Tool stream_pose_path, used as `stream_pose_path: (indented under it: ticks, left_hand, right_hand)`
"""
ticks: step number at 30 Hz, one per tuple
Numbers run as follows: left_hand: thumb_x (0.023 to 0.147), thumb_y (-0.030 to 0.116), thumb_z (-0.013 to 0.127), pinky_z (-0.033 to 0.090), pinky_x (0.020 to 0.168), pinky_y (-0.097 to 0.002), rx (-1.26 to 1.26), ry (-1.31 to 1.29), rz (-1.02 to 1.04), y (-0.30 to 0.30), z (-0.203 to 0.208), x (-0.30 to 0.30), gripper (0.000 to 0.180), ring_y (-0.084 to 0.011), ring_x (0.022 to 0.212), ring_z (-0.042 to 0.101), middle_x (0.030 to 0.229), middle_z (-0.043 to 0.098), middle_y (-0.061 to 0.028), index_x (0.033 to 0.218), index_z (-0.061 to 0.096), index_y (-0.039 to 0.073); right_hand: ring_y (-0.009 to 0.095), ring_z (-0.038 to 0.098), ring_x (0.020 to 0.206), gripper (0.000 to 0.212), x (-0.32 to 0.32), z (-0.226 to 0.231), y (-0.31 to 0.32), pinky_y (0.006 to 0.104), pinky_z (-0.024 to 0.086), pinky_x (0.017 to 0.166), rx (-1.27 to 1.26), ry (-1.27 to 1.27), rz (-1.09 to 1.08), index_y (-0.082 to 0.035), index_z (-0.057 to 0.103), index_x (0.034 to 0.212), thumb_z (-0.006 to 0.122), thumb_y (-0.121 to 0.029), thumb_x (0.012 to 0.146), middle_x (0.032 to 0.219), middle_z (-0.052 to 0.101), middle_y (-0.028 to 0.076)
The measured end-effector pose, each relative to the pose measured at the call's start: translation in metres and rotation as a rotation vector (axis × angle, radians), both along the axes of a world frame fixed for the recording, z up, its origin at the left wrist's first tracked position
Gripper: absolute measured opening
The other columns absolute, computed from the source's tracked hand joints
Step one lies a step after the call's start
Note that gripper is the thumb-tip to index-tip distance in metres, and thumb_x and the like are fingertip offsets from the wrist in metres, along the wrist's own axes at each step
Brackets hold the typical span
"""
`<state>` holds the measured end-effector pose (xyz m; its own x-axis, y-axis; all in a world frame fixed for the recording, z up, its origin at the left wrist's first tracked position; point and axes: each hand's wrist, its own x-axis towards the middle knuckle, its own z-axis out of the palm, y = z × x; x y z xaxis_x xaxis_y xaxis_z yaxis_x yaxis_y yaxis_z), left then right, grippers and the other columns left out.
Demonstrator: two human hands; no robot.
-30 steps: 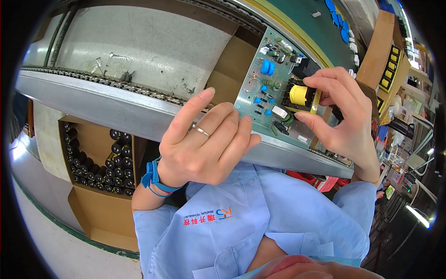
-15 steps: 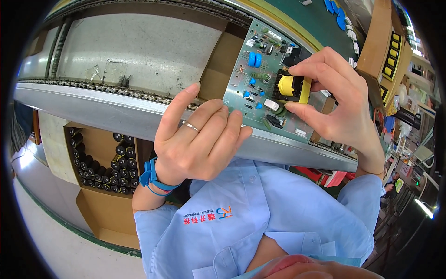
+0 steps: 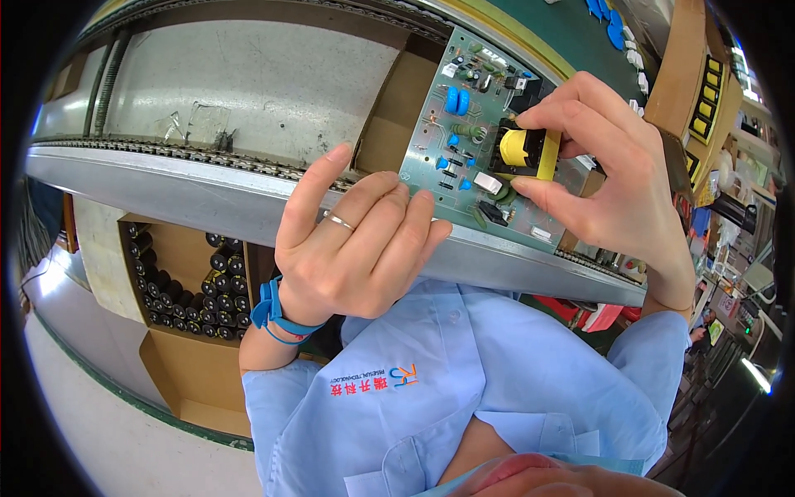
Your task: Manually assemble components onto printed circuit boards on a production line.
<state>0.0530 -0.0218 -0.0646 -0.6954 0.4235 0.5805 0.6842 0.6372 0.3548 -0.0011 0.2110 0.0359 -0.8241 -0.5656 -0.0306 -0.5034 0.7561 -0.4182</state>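
Yellow tape wraps the winding of a black-framed transformer, which sits over the populated right part of a green circuit board; whether its pins are seated in the board cannot be made out. The right hand comes in from its 3 o'clock, pinching it between thumb and forefinger, the forefinger at its 12 o'clock side and the thumb at its 6 o'clock side. On the board, a white block lies just off the transformer at 8 o'clock, and a pair of blue discs stands at 10.

Farther out at 8 o'clock is the left hand, back upward, little finger stretched apart and the other fingers bent, their tips at the board's near left corner. Whether they grip that edge cannot be told. This hand wears a silver ring, and a blue strap circles the wrist.

A metal rail, with a chain along it, runs beneath the left hand and past the board's near edge. Well beyond, at 8 o'clock from the transformer, a carton holds black cylinders. At 1 o'clock, blue parts lie on a green surface, and between 2 and 3 o'clock a cardboard box carries more yellow-and-black pieces.
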Motion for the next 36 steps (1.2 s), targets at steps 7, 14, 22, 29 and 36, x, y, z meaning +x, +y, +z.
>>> stream_pose_path:
  ticks: [7, 14, 22, 29, 36]
  left_hand:
    - [0.083, 0.021, 0.070, 0.033, 0.111, -0.0461, 0.006, 0.012, 0.006, -0.001, 0.000, -0.001, 0.012, -0.0157, 0.081, 0.070, 0.074, 0.069, -0.0003, 0.087, 0.074, 0.010]
    - [0.082, 0.020, 0.070, 0.033, 0.111, -0.0456, 0.001, 0.007, 0.006, -0.003, -0.001, 0.001, 0.012, -0.0153, 0.081, 0.070, 0.074, 0.069, -0.0001, 0.088, 0.074, 0.010]
    - [0.081, 0.020, 0.071, 0.032, 0.112, -0.0455, 0.004, 0.000, 0.003, -0.004, 0.000, -0.001, 0.011, -0.0147, 0.083, 0.070, 0.077, 0.071, 0.0009, 0.087, 0.074, 0.012]
    - [0.080, 0.020, 0.072, 0.040, 0.107, -0.0447, 0.031, 0.064, -0.015, -0.002, 0.005, -0.007, 0.012, -0.0148, 0.076, 0.069, 0.071, 0.066, -0.0006, 0.081, 0.071, 0.009]
    - [0.081, 0.015, 0.071, 0.035, 0.110, -0.0463, 0.007, -0.027, -0.051, 0.000, 0.015, -0.005, 0.006, -0.0163, 0.079, 0.071, 0.076, 0.070, 0.0005, 0.083, 0.072, 0.010]
  right_hand:
    - [0.018, 0.062, 0.079, 0.043, -0.003, 0.005, -0.004, 0.0266, 0.052, 0.061, 0.057, -0.018, 0.020, -0.003, 0.067, 0.102, 0.083, -0.002, 0.061, 0.093, 0.060, 0.006]
    - [0.020, 0.062, 0.076, 0.043, -0.005, 0.008, -0.014, 0.0286, 0.052, 0.061, 0.143, -0.039, 0.056, -0.004, 0.066, 0.101, 0.083, -0.005, 0.062, 0.093, 0.058, 0.007]
    - [0.028, 0.063, 0.080, 0.046, 0.003, 0.005, -0.013, 0.0342, 0.052, 0.065, 0.219, -0.014, 0.098, -0.005, 0.064, 0.104, 0.083, -0.007, 0.062, 0.096, 0.058, 0.008]
    - [0.025, 0.063, 0.078, 0.043, 0.011, 0.006, -0.002, 0.0333, 0.051, 0.064, 0.138, 0.057, 0.048, -0.004, 0.066, 0.106, 0.082, -0.011, 0.066, 0.098, 0.061, 0.007]
    - [0.028, 0.064, 0.097, 0.034, -0.087, -0.010, 0.059, 0.0383, 0.052, 0.079, 0.123, 0.287, -0.298, -0.007, 0.066, 0.117, 0.066, -0.015, 0.084, 0.111, 0.067, 0.010]
